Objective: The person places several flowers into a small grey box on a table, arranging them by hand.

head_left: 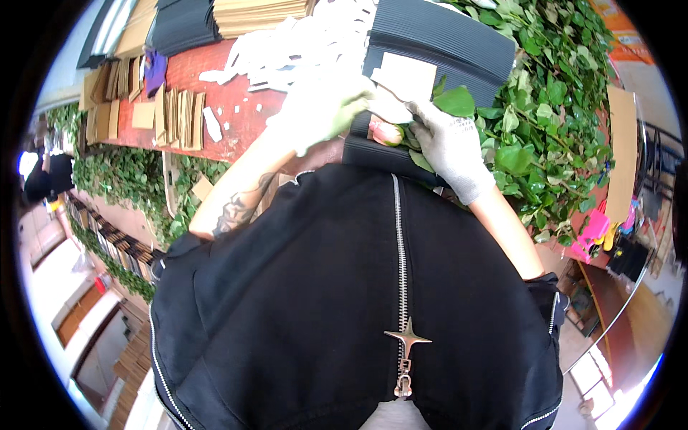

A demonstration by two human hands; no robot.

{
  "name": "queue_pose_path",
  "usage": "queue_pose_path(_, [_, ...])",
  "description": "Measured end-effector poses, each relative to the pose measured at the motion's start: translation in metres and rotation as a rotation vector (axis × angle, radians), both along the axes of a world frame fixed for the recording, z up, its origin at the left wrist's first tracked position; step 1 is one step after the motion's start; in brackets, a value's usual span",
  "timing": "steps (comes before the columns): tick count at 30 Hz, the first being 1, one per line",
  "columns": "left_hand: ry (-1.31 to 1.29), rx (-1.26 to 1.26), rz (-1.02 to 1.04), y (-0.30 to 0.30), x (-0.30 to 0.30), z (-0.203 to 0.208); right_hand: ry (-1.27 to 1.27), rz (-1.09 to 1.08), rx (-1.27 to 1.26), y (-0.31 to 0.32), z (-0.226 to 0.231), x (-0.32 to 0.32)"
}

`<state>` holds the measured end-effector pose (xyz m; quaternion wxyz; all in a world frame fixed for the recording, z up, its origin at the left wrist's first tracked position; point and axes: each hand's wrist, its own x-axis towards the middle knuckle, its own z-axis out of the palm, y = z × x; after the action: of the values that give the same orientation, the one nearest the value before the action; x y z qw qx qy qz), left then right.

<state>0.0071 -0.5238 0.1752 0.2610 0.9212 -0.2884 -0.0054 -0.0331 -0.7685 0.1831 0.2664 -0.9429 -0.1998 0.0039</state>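
Observation:
In a pale, overexposed glove, my left hand reaches in from the left with its fingers closed at one end of a small white strip. My right hand, in a white knit glove, has thumb and fingers curled together at the strip's other end. Just below the strip, a pink rose lies beside the right fingertips, its stem partly hidden by that hand. Green leaves stick out around the right hand. Under both hands is a dark ribbed sheet, with a tan cardboard piece on it.
Leafy green stems are heaped along the right. A pile of white strips lies on the red table at the far left. Cardboard pieces stand in rows there, near stacked dark sheets and a purple item.

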Motion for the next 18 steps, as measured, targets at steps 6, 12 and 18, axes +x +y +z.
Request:
queue_pose_path(6, [-0.059,0.043,0.044,0.035,-0.010,0.043,0.077,-0.002,-0.203,0.007,0.001,0.003])
queue_pose_path(12, [0.130,-0.133,-0.222,-0.028,-0.062,0.055,-0.066,0.041,-0.144,0.005,0.009,0.005])
queue_pose_path(18, [0.178,-0.129,-0.167,-0.022,-0.069,0.057,-0.113,0.246,-0.212,0.003,0.016,0.009])
